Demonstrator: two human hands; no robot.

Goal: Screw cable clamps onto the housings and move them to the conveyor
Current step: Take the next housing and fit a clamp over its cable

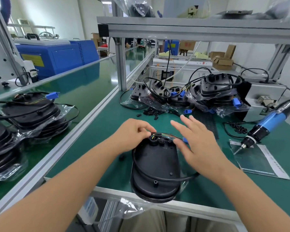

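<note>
Black housing [155,166] lay at the near edge of the green surface [107,124], overhanging it slightly. Left hand [132,136] sat at the housing's 11 o'clock corner, fingers [145,129] curled and pinching the small wires beside the cable gland. Right hand [196,141] hovered at 1 o'clock, fingers spread wide and straight, gripping nothing, blurred. Blue connector [184,140] peeked out just under that palm. Electric screwdriver [264,124] rested at 3 o'clock, well apart. Finished housings [32,113] stacked at 9 o'clock on the conveyor [84,84].
</note>
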